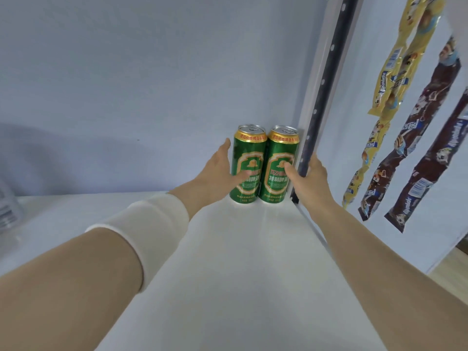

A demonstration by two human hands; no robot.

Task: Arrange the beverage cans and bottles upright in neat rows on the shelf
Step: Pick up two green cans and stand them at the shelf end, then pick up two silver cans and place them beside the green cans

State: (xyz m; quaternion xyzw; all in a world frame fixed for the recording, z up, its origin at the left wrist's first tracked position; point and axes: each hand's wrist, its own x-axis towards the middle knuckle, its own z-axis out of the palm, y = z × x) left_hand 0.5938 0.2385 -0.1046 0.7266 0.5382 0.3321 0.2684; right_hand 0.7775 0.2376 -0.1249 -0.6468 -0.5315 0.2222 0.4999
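Note:
Two tall green beer cans with gold rims stand upright side by side in the back right corner of a white shelf (228, 262). My left hand (217, 171) wraps the left can (249, 158), fingers along its left side and thumb across its label. My right hand (307, 173) grips the right can (279, 158), thumb on the label, while the fingers disappear behind the dark shelf upright. The cans touch each other.
A dark perforated upright (326, 79) bounds the shelf on the right. Beyond it hang yellow (395, 64) and brown snack packets (415, 138). A clear ribbed plastic object (7, 206) shows at the far left edge. The back wall is pale blue.

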